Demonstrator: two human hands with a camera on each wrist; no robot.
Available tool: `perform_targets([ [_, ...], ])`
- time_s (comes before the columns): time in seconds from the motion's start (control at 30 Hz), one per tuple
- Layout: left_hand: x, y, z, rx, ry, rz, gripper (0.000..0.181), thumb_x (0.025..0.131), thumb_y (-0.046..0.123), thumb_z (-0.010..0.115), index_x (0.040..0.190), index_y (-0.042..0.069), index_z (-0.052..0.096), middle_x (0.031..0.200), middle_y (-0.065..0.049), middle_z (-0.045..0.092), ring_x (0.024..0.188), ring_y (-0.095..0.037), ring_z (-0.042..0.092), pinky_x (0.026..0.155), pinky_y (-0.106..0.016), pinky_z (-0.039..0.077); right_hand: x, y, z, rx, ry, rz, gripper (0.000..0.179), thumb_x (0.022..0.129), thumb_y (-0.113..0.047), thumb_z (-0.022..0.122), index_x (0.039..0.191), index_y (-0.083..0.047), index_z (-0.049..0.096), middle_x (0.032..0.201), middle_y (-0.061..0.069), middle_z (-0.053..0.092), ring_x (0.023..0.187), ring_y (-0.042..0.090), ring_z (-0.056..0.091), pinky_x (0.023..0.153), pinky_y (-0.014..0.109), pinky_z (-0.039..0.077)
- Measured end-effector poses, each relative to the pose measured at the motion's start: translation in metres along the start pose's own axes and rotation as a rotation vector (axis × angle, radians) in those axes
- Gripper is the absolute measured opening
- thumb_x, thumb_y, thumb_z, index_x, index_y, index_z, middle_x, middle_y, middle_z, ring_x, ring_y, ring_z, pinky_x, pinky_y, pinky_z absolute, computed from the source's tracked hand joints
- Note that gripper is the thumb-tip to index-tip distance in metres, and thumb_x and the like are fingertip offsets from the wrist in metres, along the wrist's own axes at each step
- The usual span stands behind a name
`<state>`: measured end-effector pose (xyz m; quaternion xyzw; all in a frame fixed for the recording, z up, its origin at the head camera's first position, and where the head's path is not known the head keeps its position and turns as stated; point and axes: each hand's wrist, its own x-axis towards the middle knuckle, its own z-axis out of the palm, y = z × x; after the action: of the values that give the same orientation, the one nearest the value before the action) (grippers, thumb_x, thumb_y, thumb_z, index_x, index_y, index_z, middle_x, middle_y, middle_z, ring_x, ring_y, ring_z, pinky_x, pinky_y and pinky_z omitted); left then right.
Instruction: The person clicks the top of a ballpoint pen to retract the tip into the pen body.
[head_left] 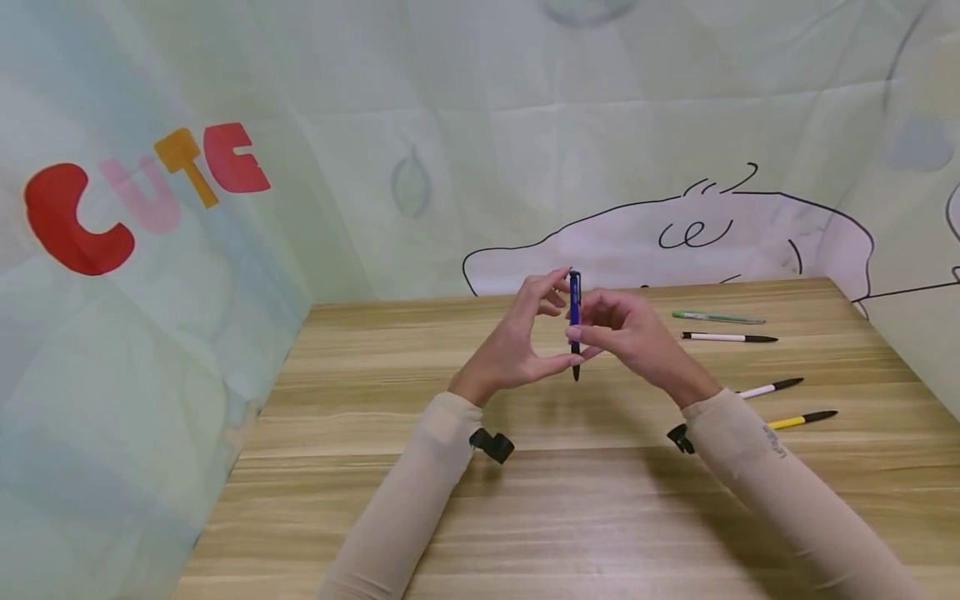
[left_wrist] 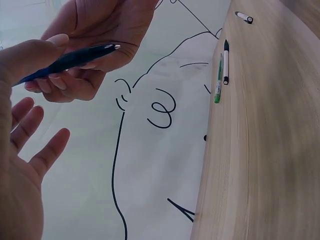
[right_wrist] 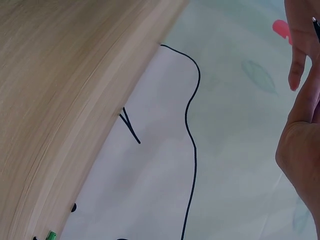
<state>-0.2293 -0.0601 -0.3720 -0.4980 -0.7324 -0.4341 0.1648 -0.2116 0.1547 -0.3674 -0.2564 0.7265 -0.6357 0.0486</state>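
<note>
A blue pen with a black clip and black grip is held upright above the table, tip down, in the head view. My right hand pinches its barrel between thumb and fingers. With my left hand I span its length, the index finger at the top end and the thumb by the black grip. In the left wrist view the pen lies under the left thumb, its tip bare, and the right hand is behind it. Only the pen's dark tip shows at the edge of the right wrist view.
On the wooden table's right side lie a green pen, a white pen with black ends, another white pen and a yellow pen. My right forearm partly covers the latter two. A printed curtain stands behind.
</note>
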Motion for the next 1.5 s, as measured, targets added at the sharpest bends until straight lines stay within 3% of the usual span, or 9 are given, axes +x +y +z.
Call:
perform_targets([
  [0.17,0.002,0.001,-0.001,-0.001,-0.012,-0.015,0.113,0.076,0.013,0.090,0.161,0.008,0.016,0.135,-0.013,0.042,0.122,-0.022,0.050,0.105,-0.030,0.049,0.000,-0.001,0.003,0.003,0.012,-0.013,0.020,0.094,-0.016,0.074,0.110,-0.007,0.066,0.098,0.012,0.067,0.087,0.024,0.065,0.070,0.039,0.063],
  [0.7,0.006,0.001,-0.002,-0.021,-0.009,0.003,0.108,0.075,0.011,0.091,0.157,0.005,0.021,0.124,-0.010,0.043,0.115,-0.020,0.050,0.102,-0.032,0.051,0.000,-0.002,0.007,0.043,0.041,0.006,0.019,0.094,-0.015,0.074,0.109,-0.005,0.067,0.099,0.009,0.068,0.086,0.023,0.067,0.071,0.038,0.063],
  [1.5,0.006,0.001,-0.004,-0.027,-0.038,-0.084,0.109,0.077,0.013,0.090,0.159,0.014,0.017,0.123,-0.008,0.042,0.116,-0.019,0.051,0.102,-0.030,0.051,0.001,-0.005,0.012,0.088,0.097,0.003,0.018,0.094,-0.014,0.074,0.108,-0.004,0.069,0.098,0.007,0.069,0.086,0.019,0.065,0.070,0.038,0.064],
])
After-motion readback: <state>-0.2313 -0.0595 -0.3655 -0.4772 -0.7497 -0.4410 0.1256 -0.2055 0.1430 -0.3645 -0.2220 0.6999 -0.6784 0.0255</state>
